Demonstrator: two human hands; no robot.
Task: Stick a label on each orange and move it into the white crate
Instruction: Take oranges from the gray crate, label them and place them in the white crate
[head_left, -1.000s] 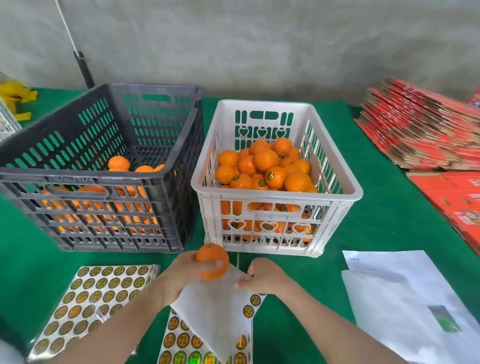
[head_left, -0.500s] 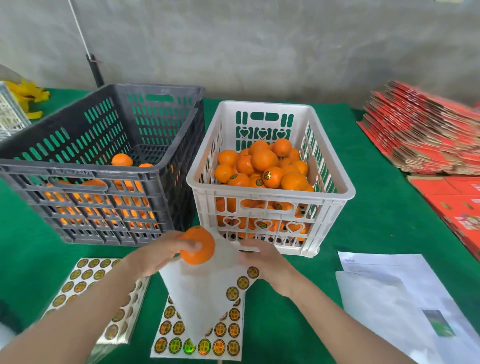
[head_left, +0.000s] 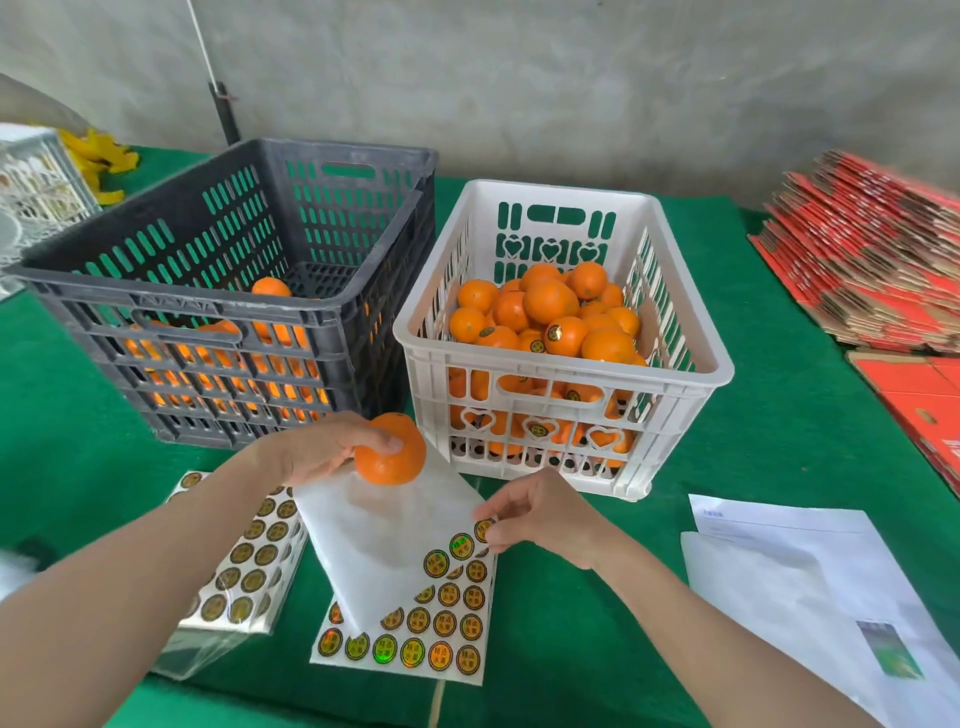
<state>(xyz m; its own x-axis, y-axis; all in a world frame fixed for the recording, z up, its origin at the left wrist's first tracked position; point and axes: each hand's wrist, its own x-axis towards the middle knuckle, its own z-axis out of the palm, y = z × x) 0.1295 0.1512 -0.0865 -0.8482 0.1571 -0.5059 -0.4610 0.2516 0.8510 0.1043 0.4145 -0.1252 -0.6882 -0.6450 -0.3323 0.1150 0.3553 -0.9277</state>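
Orange (head_left: 389, 451) beside white crate (head_left: 563, 374), perhaps over paper (head_left: 384, 540)

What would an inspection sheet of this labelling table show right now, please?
Surface: green table cover, lying flat.
Job's things: white crate holds a heap of oranges, several labelled; black crate holds more; label sheet near the front, another sheet to its left.
Clutter: white papers at right; red cartons stacked far right; yellow items far left.
Hands: left hand holds an orange; right hand pinches a label at the sheet's edge.
Cables: nothing seen.
Surroundings: grey wall; dark pole against it.
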